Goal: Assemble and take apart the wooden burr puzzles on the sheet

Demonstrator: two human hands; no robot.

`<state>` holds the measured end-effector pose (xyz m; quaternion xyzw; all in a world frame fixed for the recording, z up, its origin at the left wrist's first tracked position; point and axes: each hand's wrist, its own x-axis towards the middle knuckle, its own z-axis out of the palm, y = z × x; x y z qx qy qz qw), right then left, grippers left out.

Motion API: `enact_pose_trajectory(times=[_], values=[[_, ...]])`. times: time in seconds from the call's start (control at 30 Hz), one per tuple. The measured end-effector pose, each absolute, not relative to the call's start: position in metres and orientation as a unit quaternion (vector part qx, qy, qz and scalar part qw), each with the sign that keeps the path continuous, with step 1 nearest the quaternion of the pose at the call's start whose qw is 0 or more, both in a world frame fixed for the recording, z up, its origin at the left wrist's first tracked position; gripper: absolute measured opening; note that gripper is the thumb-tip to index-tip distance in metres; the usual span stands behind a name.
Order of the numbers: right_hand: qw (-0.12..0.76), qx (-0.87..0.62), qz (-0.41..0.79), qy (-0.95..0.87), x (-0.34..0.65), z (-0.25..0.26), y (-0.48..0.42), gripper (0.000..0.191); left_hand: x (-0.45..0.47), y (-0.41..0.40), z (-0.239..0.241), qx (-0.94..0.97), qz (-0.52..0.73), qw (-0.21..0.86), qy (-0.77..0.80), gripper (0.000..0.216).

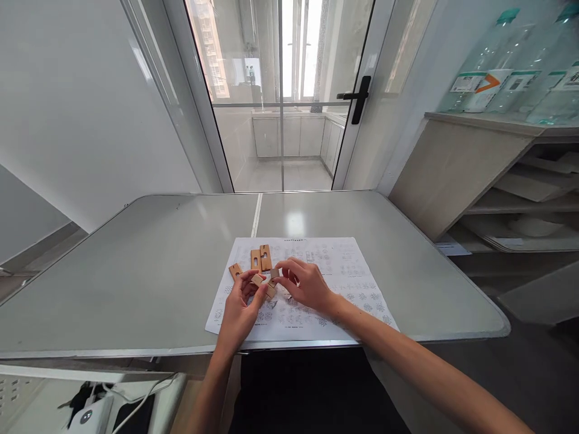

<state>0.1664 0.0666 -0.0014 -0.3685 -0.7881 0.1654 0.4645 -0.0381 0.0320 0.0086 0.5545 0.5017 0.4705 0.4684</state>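
Pinching small notched wooden blocks, the left hand and right hand meet over printed paper.

Paper sheet: printed diagrams and tiny lines of text, all too small to read.
Bottle labels, up right of the sheet: green and orange marks, blurred, unreadable.

Bare left hand, bare right hand, long bare forearms
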Motion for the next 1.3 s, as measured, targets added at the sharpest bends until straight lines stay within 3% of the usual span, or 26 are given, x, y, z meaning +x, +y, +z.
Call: enact_pose_trajectory(times=[0.3,0.53,0.87,1.3], values=[[0.477,-0.401,0.133,-0.771,0.161,-0.005,0.064,0.018,-0.036,0.034,0.011,0.531,0.489,0.474,0.504,0.052],[0.513,-0.472,0.27,-0.664,0.171,0.002,0.076,0.029,-0.038,0.033,0.008,0.568,0.469,0.459,0.497,0.051],[0.46,-0.437,0.416,-0.651,0.166,0.001,0.077,0.032,-0.037,0.03,0.013,0.574,0.463,0.454,0.501,0.05],[0.388,-0.377,0.384,-0.748,0.167,0.009,0.07,0.029,-0.038,0.032,0.012,0.557,0.487,0.467,0.484,0.051]])
